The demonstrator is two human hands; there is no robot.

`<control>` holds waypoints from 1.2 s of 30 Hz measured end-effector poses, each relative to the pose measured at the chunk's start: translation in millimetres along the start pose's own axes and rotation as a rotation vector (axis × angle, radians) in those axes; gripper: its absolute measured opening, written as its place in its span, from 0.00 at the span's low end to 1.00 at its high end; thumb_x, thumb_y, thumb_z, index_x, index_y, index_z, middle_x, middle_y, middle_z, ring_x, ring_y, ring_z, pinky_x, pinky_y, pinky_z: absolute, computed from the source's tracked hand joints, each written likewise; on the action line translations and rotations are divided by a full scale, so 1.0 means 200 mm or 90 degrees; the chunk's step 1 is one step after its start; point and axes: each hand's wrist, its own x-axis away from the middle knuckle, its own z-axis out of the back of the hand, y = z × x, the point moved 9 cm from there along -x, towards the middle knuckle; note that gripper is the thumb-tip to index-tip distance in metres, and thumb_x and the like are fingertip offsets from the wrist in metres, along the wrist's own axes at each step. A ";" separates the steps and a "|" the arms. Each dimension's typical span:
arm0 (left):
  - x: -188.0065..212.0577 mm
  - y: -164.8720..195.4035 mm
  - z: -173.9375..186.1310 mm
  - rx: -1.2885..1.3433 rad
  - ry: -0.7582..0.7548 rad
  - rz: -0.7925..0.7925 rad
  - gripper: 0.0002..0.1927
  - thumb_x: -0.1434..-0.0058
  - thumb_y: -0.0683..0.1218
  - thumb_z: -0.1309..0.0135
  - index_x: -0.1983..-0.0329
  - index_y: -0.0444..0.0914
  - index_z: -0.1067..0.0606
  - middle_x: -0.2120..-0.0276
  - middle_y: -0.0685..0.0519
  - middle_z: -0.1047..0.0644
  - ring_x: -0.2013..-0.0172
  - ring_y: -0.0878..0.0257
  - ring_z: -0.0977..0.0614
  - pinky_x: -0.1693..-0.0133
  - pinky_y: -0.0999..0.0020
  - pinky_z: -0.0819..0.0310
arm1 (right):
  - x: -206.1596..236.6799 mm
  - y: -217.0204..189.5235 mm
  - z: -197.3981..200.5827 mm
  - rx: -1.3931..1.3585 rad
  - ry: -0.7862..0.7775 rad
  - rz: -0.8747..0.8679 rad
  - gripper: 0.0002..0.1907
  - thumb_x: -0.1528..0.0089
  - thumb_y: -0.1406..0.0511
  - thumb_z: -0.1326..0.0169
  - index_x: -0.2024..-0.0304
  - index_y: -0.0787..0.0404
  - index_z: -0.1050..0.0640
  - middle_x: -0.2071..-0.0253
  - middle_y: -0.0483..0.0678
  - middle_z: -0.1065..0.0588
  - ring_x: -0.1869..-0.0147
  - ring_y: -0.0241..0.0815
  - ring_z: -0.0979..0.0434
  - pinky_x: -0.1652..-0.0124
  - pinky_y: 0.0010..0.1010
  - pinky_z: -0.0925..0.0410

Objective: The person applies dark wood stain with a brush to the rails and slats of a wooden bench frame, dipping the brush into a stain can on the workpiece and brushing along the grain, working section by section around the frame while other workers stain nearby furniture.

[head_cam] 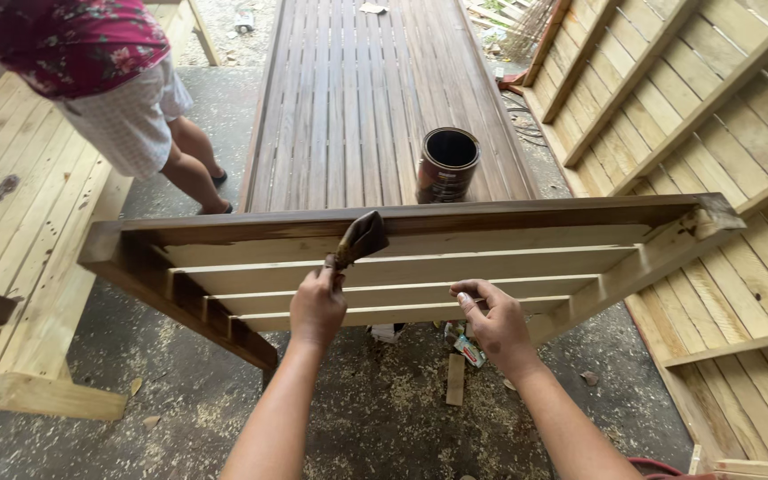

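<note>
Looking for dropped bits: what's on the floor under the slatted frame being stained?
Under the frame: sawdust, a wood offcut and a small packet. The slats hide anything farther back.

One paintbrush (359, 238), one open stain can (447, 164), two hands, one slatted frame (420, 267).

a: soft, even daylight, brightest at the top edge where the open ground lies beyond the wood.
b: shadows faint, no glare. sharp through the middle; straight boards bow outward near the frame's edges.

Open gaps between slats (402, 269); stain can (447, 164) probably blocks beyond
</note>
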 end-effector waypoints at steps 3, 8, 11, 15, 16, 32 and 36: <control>0.00 -0.10 0.13 -0.028 0.053 -0.019 0.19 0.32 0.47 0.49 0.40 0.35 0.24 0.69 0.43 0.20 0.73 0.50 0.17 0.72 0.56 0.20 | 0.00 -0.05 -0.05 -0.002 -0.002 0.022 0.13 0.35 0.62 0.48 0.54 0.58 0.17 0.63 0.45 0.17 0.64 0.35 0.21 0.62 0.28 0.26; 0.01 -0.25 0.28 -0.050 0.077 -0.015 0.18 0.32 0.47 0.48 0.43 0.35 0.23 0.67 0.43 0.18 0.72 0.50 0.16 0.71 0.57 0.20 | 0.01 -0.09 -0.08 0.011 -0.008 0.025 0.13 0.35 0.62 0.48 0.54 0.58 0.17 0.64 0.45 0.17 0.67 0.35 0.24 0.65 0.28 0.28; 0.01 -0.38 0.38 -0.081 0.096 -0.003 0.15 0.33 0.47 0.46 0.48 0.36 0.21 0.67 0.42 0.18 0.71 0.49 0.16 0.70 0.56 0.20 | 0.02 -0.06 -0.10 -0.001 -0.017 -0.024 0.13 0.34 0.62 0.48 0.53 0.58 0.17 0.65 0.46 0.18 0.70 0.37 0.26 0.67 0.28 0.29; 0.02 -0.53 0.46 -0.071 0.092 0.032 0.13 0.33 0.47 0.47 0.51 0.36 0.20 0.68 0.43 0.18 0.72 0.50 0.15 0.70 0.56 0.19 | 0.02 -0.12 -0.14 -0.039 -0.009 0.049 0.13 0.34 0.62 0.49 0.54 0.59 0.17 0.63 0.43 0.18 0.67 0.31 0.22 0.64 0.24 0.26; 0.02 -0.57 0.48 -0.062 0.091 0.043 0.13 0.32 0.47 0.47 0.50 0.36 0.20 0.68 0.43 0.18 0.72 0.50 0.15 0.71 0.57 0.19 | 0.02 -0.14 -0.16 -0.055 -0.011 0.077 0.12 0.34 0.62 0.49 0.54 0.59 0.18 0.62 0.42 0.18 0.65 0.29 0.20 0.63 0.23 0.25; 0.33 -1.12 0.82 -0.064 0.225 0.258 0.10 0.31 0.42 0.49 0.55 0.32 0.20 0.68 0.38 0.18 0.66 0.46 0.15 0.61 0.53 0.21 | 0.04 -0.25 -0.52 -0.009 -0.071 0.062 0.13 0.35 0.62 0.48 0.55 0.60 0.17 0.62 0.45 0.17 0.66 0.34 0.22 0.63 0.27 0.27; 0.48 -1.14 0.67 0.012 0.168 0.309 0.09 0.31 0.40 0.52 0.56 0.31 0.22 0.70 0.39 0.18 0.67 0.48 0.14 0.64 0.56 0.18 | 0.04 -0.30 -0.63 -0.027 -0.099 0.069 0.13 0.35 0.62 0.49 0.54 0.61 0.17 0.61 0.47 0.16 0.64 0.35 0.21 0.62 0.28 0.27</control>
